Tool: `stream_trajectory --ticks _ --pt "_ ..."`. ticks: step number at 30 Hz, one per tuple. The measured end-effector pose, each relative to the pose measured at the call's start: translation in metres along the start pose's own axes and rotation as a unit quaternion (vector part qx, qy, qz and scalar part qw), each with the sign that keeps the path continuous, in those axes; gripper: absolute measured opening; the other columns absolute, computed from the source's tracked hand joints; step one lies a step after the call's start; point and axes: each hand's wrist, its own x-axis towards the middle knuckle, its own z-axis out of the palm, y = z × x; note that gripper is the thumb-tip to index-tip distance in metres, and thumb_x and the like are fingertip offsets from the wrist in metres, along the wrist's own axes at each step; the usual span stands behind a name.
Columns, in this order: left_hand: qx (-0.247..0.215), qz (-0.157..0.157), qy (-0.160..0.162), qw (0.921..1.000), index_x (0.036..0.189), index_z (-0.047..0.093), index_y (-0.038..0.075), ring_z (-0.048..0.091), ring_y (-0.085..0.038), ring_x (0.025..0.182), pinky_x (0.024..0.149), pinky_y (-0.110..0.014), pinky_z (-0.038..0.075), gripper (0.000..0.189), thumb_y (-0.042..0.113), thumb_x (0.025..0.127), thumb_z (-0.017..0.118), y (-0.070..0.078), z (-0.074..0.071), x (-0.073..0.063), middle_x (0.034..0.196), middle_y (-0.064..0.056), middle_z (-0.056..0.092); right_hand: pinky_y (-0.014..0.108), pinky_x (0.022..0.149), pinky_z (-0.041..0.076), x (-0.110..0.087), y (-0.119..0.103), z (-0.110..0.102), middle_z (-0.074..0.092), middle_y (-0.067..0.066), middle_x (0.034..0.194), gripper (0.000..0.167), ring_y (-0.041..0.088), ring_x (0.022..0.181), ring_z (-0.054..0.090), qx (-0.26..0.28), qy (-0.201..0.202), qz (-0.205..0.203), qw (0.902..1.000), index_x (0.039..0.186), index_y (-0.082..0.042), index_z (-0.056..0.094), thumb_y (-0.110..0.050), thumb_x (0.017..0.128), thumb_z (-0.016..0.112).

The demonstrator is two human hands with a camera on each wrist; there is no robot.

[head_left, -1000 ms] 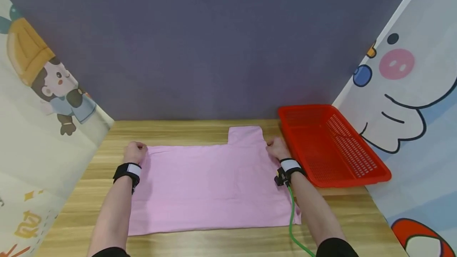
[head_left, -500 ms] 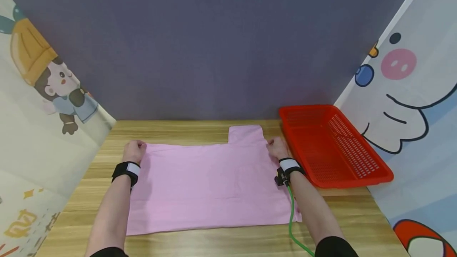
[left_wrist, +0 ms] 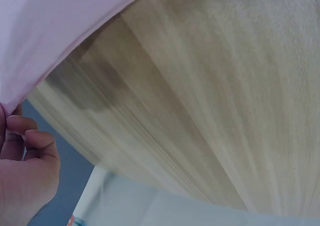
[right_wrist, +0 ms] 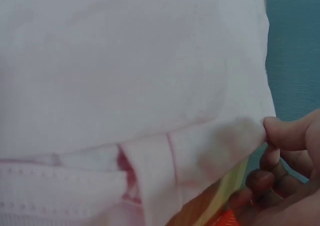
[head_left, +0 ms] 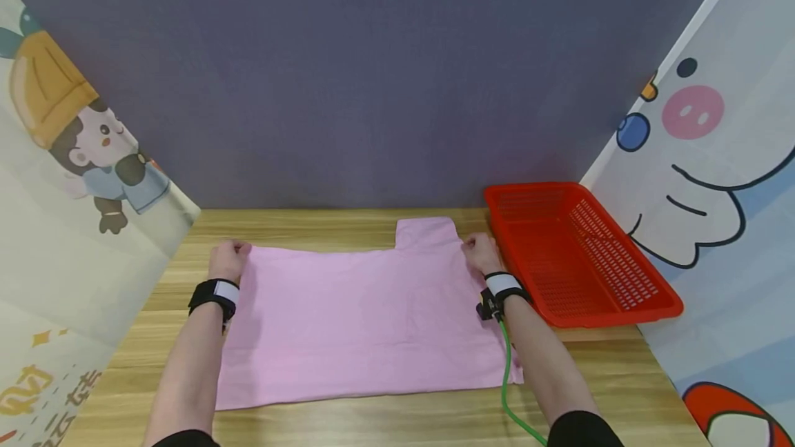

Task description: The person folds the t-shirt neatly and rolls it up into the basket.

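Observation:
A pink shirt [head_left: 348,316] lies folded into a wide rectangle on the wooden table, with a sleeve-like flap [head_left: 426,233] jutting out at the back right. My left hand [head_left: 228,261] pinches its back left corner; in the left wrist view that corner is drawn up to a point and the edge hangs off the table surface. At the right edge, near the flap, my right hand [head_left: 481,254] pinches the fabric between thumb and finger. The right wrist view shows inner layers with a stitched band [right_wrist: 60,191] under the top layer.
A red plastic basket [head_left: 584,254] stands close to the right of my right hand. A green cable [head_left: 509,392] runs from the right wrist camera across the shirt's right side. A dark panel [head_left: 397,88] rises behind the table [head_left: 310,226].
My left hand has shifted slightly left and away from me, drawing the shirt's back left corner along. My right hand has moved slightly away from me, still pinching the right edge.

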Motion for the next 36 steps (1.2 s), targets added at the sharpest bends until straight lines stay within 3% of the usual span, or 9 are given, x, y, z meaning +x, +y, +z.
stream_trajectory --ticks 3,9,17,22,24,27,31,36 --pt "0.0 0.012 0.005 0.9999 0.123 0.061 -0.015 0.061 -0.047 0.106 0.09 -0.053 0.052 0.038 0.015 0.105 0.047 0.001 -0.003 0.001 0.119 -0.037 0.062 0.05 0.098 0.051 -0.001 -0.002 -0.002 0.072 0.022 0.114 0.026 0.039 0.108 0.064 0.012 0.009 0.002 0.9999 0.112 0.0 0.072 -0.017 0.098 0.059" --pt "-0.017 0.03 -0.017 0.9992 0.127 0.059 -0.016 0.061 -0.049 0.113 0.092 -0.053 0.054 0.043 0.02 0.106 0.048 0.0 -0.014 0.0 0.126 -0.038 0.061 0.052 0.096 0.051 -0.004 -0.006 -0.007 0.072 0.022 0.112 0.025 0.041 0.107 0.064 0.023 0.013 -0.016 0.9995 0.109 0.001 0.072 -0.017 0.097 0.058" --pt "-0.027 0.128 -0.034 0.9908 0.121 0.06 -0.019 0.061 -0.052 0.109 0.09 -0.056 0.052 0.043 0.019 0.105 0.05 -0.006 -0.029 0.0 0.12 -0.04 0.062 0.05 0.089 0.055 -0.009 -0.008 -0.013 0.073 0.022 0.109 0.024 0.039 0.099 0.065 0.021 0.015 -0.025 0.9994 0.108 0.001 0.072 -0.016 0.098 0.059" --pt "-0.037 0.133 -0.067 0.9881 0.126 0.058 -0.017 0.06 -0.05 0.114 0.091 -0.053 0.053 0.046 0.023 0.106 0.049 -0.007 -0.036 -0.004 0.125 -0.039 0.061 0.05 0.087 0.056 -0.016 -0.01 -0.019 0.072 0.023 0.107 0.024 0.038 0.095 0.065 0.023 0.008 -0.029 0.9993 0.109 0.001 0.071 -0.016 0.096 0.06" --pt "-0.036 0.136 -0.077 0.9871 0.127 0.059 -0.016 0.062 -0.044 0.112 0.087 -0.046 0.054 0.047 0.026 0.106 0.049 -0.01 -0.039 -0.005 0.126 -0.038 0.061 0.051 0.087 0.055 -0.019 -0.011 -0.021 0.072 0.024 0.108 0.025 0.038 0.094 0.064 0.022 0.003 -0.032 0.9993 0.11 0.002 0.071 -0.015 0.096 0.06" --pt "-0.035 0.138 -0.09 0.9857 0.127 0.06 -0.013 0.064 -0.024 0.103 0.083 -0.032 0.051 0.048 0.029 0.106 0.05 -0.015 -0.043 -0.007 0.127 -0.035 0.062 0.05 0.088 0.055 -0.024 -0.011 -0.023 0.071 0.024 0.111 0.027 0.037 0.096 0.064 0.02 -0.008 -0.027 0.9994 0.112 0.002 0.07 -0.016 0.096 0.06" --pt "-0.041 0.14 -0.106 0.9836 0.128 0.062 -0.01 0.055 0.0 0.095 0.082 -0.025 0.048 0.048 0.031 0.105 0.052 -0.022 -0.047 -0.009 0.129 -0.032 0.062 0.045 0.083 0.056 -0.03 -0.012 -0.027 0.07 0.023 0.112 0.027 0.035 0.095 0.063 0.016 -0.016 -0.015 0.9996 0.113 0.002 0.07 -0.015 0.096 0.059" --pt "-0.038 0.135 -0.132 0.9814 0.128 0.064 -0.006 0.053 0.003 0.093 0.083 -0.027 0.048 0.048 0.035 0.105 0.052 -0.027 -0.053 -0.015 0.131 -0.029 0.063 0.032 0.069 0.053 -0.039 -0.012 -0.03 0.071 0.023 0.106 0.024 0.03 0.085 0.061 0.017 -0.013 -0.012 0.9997 0.111 0.003 0.07 -0.013 0.096 0.06"
